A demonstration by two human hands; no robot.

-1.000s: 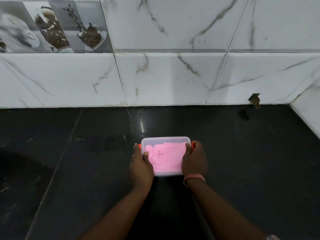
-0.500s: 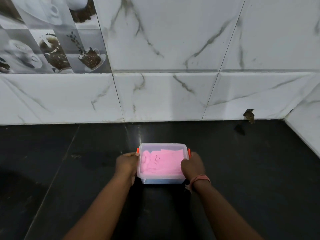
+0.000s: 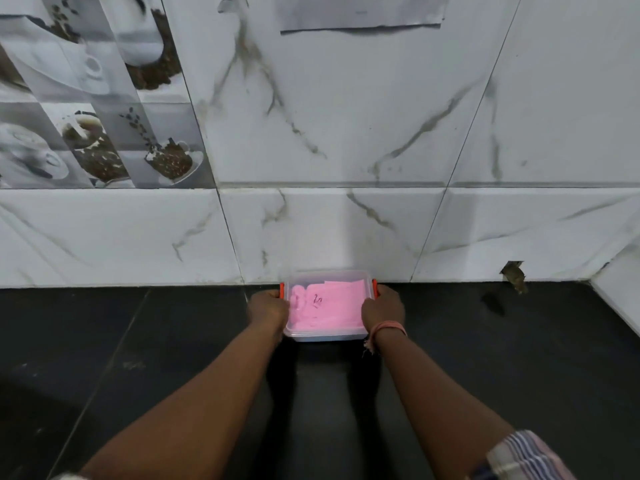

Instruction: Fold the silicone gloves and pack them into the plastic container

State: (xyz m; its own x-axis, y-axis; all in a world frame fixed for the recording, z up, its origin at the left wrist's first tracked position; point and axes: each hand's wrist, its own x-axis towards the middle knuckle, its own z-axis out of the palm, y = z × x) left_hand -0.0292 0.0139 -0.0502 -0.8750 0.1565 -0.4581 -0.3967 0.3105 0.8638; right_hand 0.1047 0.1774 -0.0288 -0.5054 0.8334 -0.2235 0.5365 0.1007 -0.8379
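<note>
Two hands grip the plastic container (image 3: 325, 336) by its short sides, the left hand (image 3: 268, 309) and the right hand (image 3: 382, 310) each with fingers curled at an orange clip (image 3: 282, 289). The container sits on the dark bench (image 3: 138, 358), its far edge hard against the marble wall (image 3: 346, 220), with the folded pink silicone gloves (image 3: 327, 306) under its clear lid. Likely risks: a clip left unlatched lets the lid lift, or a further push jams the container against the wall.
</note>
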